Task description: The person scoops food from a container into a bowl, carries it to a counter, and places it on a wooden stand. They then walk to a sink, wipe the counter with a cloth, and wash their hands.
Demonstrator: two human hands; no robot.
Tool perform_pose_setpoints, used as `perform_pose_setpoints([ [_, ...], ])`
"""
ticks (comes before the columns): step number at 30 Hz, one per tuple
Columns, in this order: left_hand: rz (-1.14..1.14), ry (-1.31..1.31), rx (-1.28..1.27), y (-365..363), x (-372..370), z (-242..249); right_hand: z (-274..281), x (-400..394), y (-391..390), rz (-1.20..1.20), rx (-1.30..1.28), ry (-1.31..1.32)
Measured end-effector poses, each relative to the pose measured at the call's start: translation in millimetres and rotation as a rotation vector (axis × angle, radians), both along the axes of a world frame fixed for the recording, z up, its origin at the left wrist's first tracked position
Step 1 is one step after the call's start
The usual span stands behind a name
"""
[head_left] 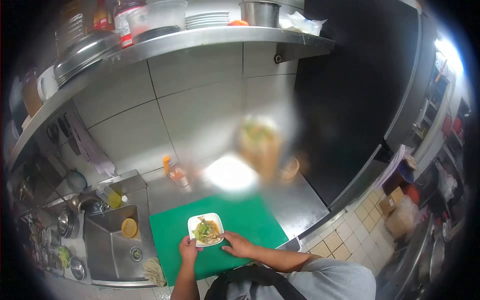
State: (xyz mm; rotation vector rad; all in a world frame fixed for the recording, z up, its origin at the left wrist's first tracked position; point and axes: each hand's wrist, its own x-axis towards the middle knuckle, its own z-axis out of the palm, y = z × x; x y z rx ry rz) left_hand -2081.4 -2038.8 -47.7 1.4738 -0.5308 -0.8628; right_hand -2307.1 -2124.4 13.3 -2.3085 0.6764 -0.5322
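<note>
A small white square dish (pixel 191 223) of food sits over the green cutting board (pixel 170 255). Chopped green pieces, pale bits and a brownish sauce fill it. My left hand (pixel 188 249) grips its lower left corner, thumb on the rim and the other fingers mostly hidden. On the opposite side, my right hand (pixel 239 245) holds the right edge with its fingertips at the rim, the thumb lower down.
Left of the board is a steel sink (pixel 107 250) with a yellow bowl (pixel 129 228). Behind the board stand a container with an orange handle (pixel 178 175), a blurred white shape (pixel 231 172) and a blurred brown container (pixel 261 150). A loaded shelf (pixel 210 35) hangs above.
</note>
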Motion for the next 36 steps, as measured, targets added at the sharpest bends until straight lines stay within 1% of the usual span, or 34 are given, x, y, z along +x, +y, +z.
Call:
perform_pose_setpoints([
  [4, -0.032, 0.092, -0.012, 16.7, -23.7, 13.6, -1.4, 2.5, -0.6, -0.023, 0.029, -0.018],
  [10, -0.045, 0.174, -0.005, 31.1, -34.1, 18.3, 4.0, -5.8, 11.1, -0.073, -0.052, -0.163],
  [11, -0.014, 0.177, -0.002, 36.1, -33.1, 17.9, 3.0, -4.2, 17.0, -0.042, -0.044, -0.161],
  [13, -0.049, 0.211, -0.013, 37.8, -35.4, 19.8, 5.3, -6.9, 20.2, -0.055, -0.052, -0.159],
  [14, -0.019, 0.209, -0.023, 39.1, -36.6, 18.6, 6.9, -9.0, 19.5, -0.062, -0.060, -0.161],
  [16, -0.070, 0.267, -0.032, 43.2, -33.7, 15.5, 0.7, -8.4, 20.6, -0.025, -0.105, -0.167],
  [17, -0.029, 0.263, -0.042, 46.7, -34.7, 18.4, -3.3, -10.6, 20.2, -0.036, -0.050, -0.133],
  [18, -0.055, 0.271, -0.025, 47.4, -35.3, 21.3, -5.4, -10.5, 19.1, -0.048, 0.002, -0.095],
  [19, -0.083, 0.281, -0.007, 48.0, -36.3, 23.7, -8.1, -10.2, 19.2, -0.010, -0.002, -0.096],
  [20, -0.049, 0.281, -0.016, 48.5, -35.8, 22.4, -7.4, -10.0, 21.8, -0.034, -0.060, -0.137],
  [21, -0.075, 0.293, -0.013, 48.1, -33.8, 18.7, -7.3, -9.0, 23.5, -0.058, -0.117, -0.180],
  [22, -0.105, 0.306, -0.009, 49.8, -34.1, 21.6, -8.7, -8.7, 24.2, -0.026, -0.116, -0.181],
  [25, -0.096, 0.315, 0.013, 50.5, -32.8, 24.6, -10.6, -4.1, 22.4, -0.065, -0.174, -0.153],
  [29, -0.102, 0.311, 0.017, 54.6, -34.4, 35.7, -17.5, -4.6, 20.3, -0.042, -0.151, -0.166],
  [30, -0.105, 0.330, 0.011, 53.4, -30.4, 34.6, -14.4, 1.5, 21.7, -0.030, -0.150, -0.164],
  [32, -0.102, 0.323, -0.007, 51.5, -30.8, 36.9, -3.4, -0.1, 27.0, -0.027, -0.065, -0.264],
  [33, -0.113, 0.318, -0.020, 51.6, -30.1, 36.9, 3.4, 0.1, 30.1, -0.019, -0.062, -0.263],
  [36, -0.156, 0.310, -0.061, 52.3, -29.7, 43.4, 27.0, -1.4, 37.7, -0.093, -0.106, -0.264],
])
